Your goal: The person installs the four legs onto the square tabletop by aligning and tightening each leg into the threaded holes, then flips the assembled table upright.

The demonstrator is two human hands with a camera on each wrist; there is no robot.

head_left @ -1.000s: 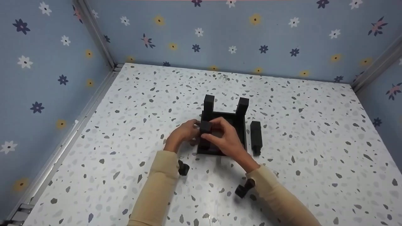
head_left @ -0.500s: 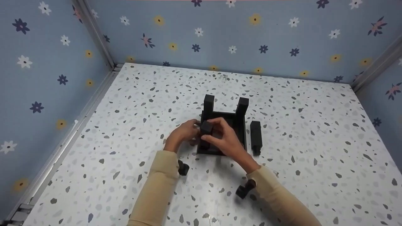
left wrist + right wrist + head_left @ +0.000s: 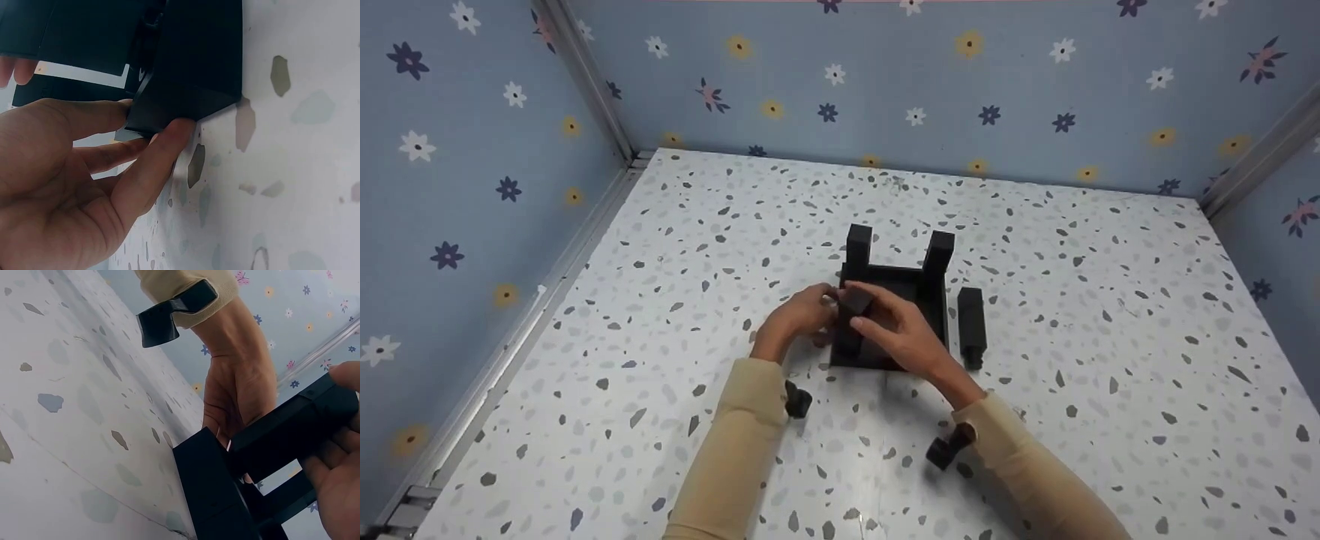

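A black upside-down small table lies on the speckled tabletop, its square top [image 3: 901,280] hollow side up. Two square legs, the far left [image 3: 859,244] and far right [image 3: 940,251], stand upright on it. My left hand [image 3: 804,313] grips the top's left edge; in the left wrist view the thumb is on the inner side and the fingers on the outer wall [image 3: 197,50]. My right hand [image 3: 907,337] pinches the near-left leg [image 3: 298,424] near its free end with thumb and fingers. That leg stands at the near-left corner, where its foot is partly hidden.
A loose black leg [image 3: 972,326] with a narrower, threaded-looking end lies just right of the table. Black camera mounts [image 3: 797,401] stick out from both sleeve cuffs. Blue flowered panels [image 3: 915,82] rise behind and at both sides.
The near-left leg has turned about its length, its end face going from square-on to a diamond. My right thumb and fingers have shifted round it. My left hand has stayed in place.
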